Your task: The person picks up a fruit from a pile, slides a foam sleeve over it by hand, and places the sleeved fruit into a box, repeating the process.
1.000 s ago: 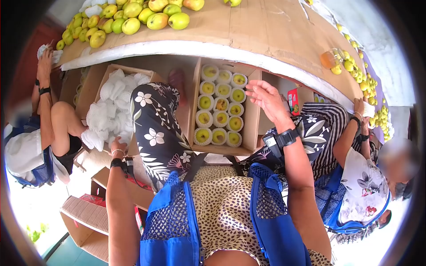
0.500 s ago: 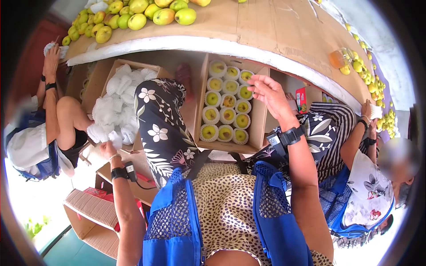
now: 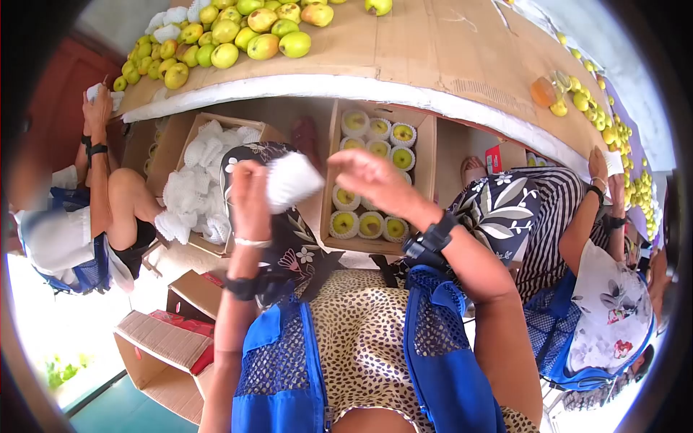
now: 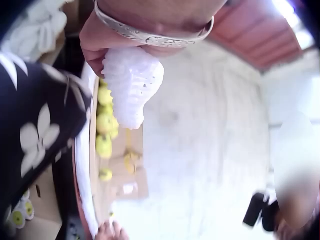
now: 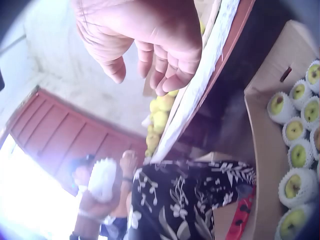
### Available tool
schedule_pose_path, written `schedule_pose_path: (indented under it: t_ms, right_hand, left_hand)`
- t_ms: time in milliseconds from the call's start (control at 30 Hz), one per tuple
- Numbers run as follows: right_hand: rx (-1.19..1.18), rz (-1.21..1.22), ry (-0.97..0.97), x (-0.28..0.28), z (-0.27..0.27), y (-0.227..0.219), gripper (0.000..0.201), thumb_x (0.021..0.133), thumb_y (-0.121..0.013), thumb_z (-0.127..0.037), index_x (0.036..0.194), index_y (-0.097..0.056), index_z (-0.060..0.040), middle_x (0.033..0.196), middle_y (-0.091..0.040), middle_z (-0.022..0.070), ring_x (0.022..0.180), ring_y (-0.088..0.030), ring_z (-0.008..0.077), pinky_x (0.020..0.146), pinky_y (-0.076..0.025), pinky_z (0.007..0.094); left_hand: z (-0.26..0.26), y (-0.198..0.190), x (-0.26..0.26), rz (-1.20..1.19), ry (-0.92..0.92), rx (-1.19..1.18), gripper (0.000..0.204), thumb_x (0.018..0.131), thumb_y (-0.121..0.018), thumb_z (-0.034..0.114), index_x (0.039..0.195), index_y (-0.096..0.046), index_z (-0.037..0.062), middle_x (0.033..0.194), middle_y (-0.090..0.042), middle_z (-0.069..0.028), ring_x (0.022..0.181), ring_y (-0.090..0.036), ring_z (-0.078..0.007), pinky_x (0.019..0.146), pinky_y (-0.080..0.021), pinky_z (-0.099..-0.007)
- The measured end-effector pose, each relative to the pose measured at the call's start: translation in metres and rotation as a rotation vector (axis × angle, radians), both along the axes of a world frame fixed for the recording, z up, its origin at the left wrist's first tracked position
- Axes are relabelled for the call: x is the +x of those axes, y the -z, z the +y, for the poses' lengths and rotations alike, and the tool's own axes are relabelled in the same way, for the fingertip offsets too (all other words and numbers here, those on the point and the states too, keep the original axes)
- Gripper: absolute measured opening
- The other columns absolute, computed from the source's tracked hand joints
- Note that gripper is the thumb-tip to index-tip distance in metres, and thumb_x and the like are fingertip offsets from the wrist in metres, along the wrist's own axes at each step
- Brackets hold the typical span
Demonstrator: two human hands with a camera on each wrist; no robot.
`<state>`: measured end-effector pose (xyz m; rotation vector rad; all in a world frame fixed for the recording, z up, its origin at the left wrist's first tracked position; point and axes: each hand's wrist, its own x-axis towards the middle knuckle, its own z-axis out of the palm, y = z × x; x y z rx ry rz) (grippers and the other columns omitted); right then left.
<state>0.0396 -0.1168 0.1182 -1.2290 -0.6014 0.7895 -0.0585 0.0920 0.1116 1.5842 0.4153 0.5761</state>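
My left hand (image 3: 250,198) grips a white foam fruit net (image 3: 292,182), raised over my left thigh. The ribbed net (image 4: 131,82) hangs from the fingers in the left wrist view and looks flattened. To its right, my right hand (image 3: 379,180) is held over a cardboard carton (image 3: 427,141), fingers loosely bent and nothing in them. In the right wrist view that hand (image 5: 150,30) shows its palm and relaxed fingers. Inside the carton stand rows of yellow-green apples (image 3: 369,224), each in a white foam net; my right hand and forearm hide some of them.
A box of loose foam nets (image 3: 195,184) stands left of my knee. Ahead, a cardboard-covered table (image 3: 404,43) bears a pile of apples (image 3: 224,54) and a jar (image 3: 543,92). People sit on both sides. Cardboard boxes (image 3: 162,346) lie at lower left.
My left hand has pulled a foam net from the box at left and brought it up and right, near my right hand. The right hand has moved left across the carton.
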Motion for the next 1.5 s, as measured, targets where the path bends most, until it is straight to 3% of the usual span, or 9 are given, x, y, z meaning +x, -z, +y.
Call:
schedule_pose_path:
  t_ms: [233,367,467,567,733,900,1133,1333,1500]
  right_hand:
    - [-0.165,-0.114,0.066,0.003,-0.004,0.007,0.023,0.085,-0.06,-0.017,0.101,-0.055,-0.0011,0.089,-0.061,0.0023,0.08,-0.055,0.008,0.071,-0.046,0.0239]
    - [-0.254,-0.229,0.232,0.014,-0.011,0.0,0.02,0.084,-0.062,-0.018,0.095,-0.056,-0.0021,0.082,-0.06,0.0015,0.075,-0.055,0.0072,0.067,-0.046,0.0238]
    - [-0.27,-0.407,0.362,0.018,-0.015,-0.001,0.024,0.08,-0.065,-0.022,0.088,-0.057,-0.0006,0.073,-0.06,0.0059,0.065,-0.054,0.0095,0.058,-0.045,0.025]
    - [-0.247,-0.359,0.35,0.017,-0.018,-0.003,0.026,0.08,-0.066,-0.024,0.086,-0.057,-0.0004,0.072,-0.06,0.0053,0.064,-0.054,0.009,0.058,-0.045,0.0249]
    - [-0.124,-0.216,0.231,0.017,-0.019,-0.01,0.024,0.083,-0.064,-0.024,0.086,-0.057,-0.0007,0.078,-0.057,0.0011,0.07,-0.05,0.0059,0.062,-0.043,0.0227]
    - [0.086,0.103,0.16,0.021,-0.023,-0.02,0.027,0.084,-0.062,-0.016,0.103,-0.052,-0.0007,0.099,-0.057,0.0033,0.088,-0.053,0.0078,0.075,-0.044,0.0229]
    - [-0.035,0.021,0.257,0.022,-0.022,-0.01,0.039,0.077,-0.064,-0.006,0.111,-0.048,0.0026,0.1,-0.058,0.0085,0.092,-0.055,0.0121,0.08,-0.046,0.0271]
    - [-0.02,-0.116,0.282,0.013,-0.015,-0.005,0.031,0.08,-0.061,-0.008,0.109,-0.052,-0.0003,0.102,-0.058,0.0061,0.096,-0.054,0.0133,0.085,-0.044,0.0277]
    - [-0.09,-0.348,0.246,0.007,-0.019,-0.003,0.027,0.078,-0.062,-0.021,0.098,-0.058,-0.0025,0.09,-0.062,0.0067,0.086,-0.059,0.0158,0.076,-0.047,0.0291]
  left_hand:
    - [-0.061,-0.008,0.025,0.027,0.159,-0.045,0.012,0.092,-0.047,0.011,0.102,-0.047,0.0042,0.081,-0.05,0.0006,0.071,-0.045,-0.0048,0.062,-0.039,-0.019]
    - [-0.059,-0.035,0.039,0.062,0.458,-0.08,0.019,0.089,-0.053,0.017,0.102,-0.053,0.0025,0.089,-0.056,-0.0014,0.079,-0.049,-0.0058,0.067,-0.041,-0.0203]
    - [-0.064,-0.039,0.041,0.108,0.448,0.191,0.018,0.084,-0.06,0.012,0.098,-0.054,0.0015,0.086,-0.057,-0.0003,0.075,-0.05,-0.0056,0.064,-0.042,-0.0198]
    - [-0.065,-0.033,0.035,0.136,0.397,-0.141,0.017,0.08,-0.063,0.007,0.094,-0.053,0.0017,0.08,-0.057,0.0006,0.068,-0.05,-0.005,0.059,-0.042,-0.0191]
    - [-0.055,-0.023,0.035,0.095,0.245,0.246,0.01,0.084,-0.057,0.007,0.091,-0.052,0.0023,0.076,-0.055,0.0013,0.064,-0.047,-0.0038,0.056,-0.04,-0.0187]
    - [-0.062,-0.032,0.043,0.092,0.358,-0.001,0.009,0.086,-0.055,0.003,0.095,-0.051,0.0036,0.085,-0.058,-0.0016,0.075,-0.054,-0.006,0.068,-0.044,-0.0187]
    - [-0.06,-0.038,0.036,0.05,0.315,-0.579,0.012,0.084,-0.059,0.007,0.095,-0.053,0.0097,0.09,-0.061,0.0002,0.074,-0.056,-0.0069,0.06,-0.044,-0.0201]
    - [-0.058,-0.025,0.021,0.116,0.329,-0.443,0.015,0.084,-0.057,0.007,0.099,-0.055,0.0099,0.101,-0.058,-0.0008,0.089,-0.052,-0.009,0.069,-0.043,-0.0218]
    - [-0.06,0.004,0.013,0.321,0.579,-0.486,0.023,0.084,-0.055,0.008,0.107,-0.051,0.0055,0.098,-0.057,-0.0017,0.086,-0.056,-0.0126,0.073,-0.049,-0.0289]
